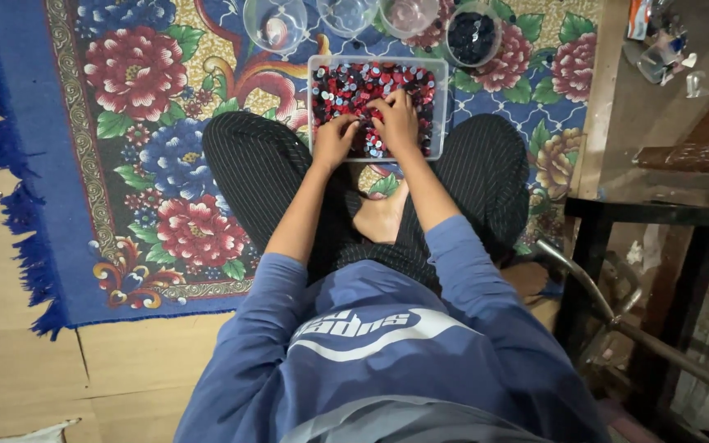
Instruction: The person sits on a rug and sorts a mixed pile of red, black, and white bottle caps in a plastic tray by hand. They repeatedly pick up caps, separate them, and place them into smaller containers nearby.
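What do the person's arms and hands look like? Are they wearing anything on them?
Both arms wear blue long sleeves, pushed up to about the elbows, so the forearms are bare. The left hand and right hand are bare too: no gloves, and no rings or watch that I can make out. The top has a white marking.
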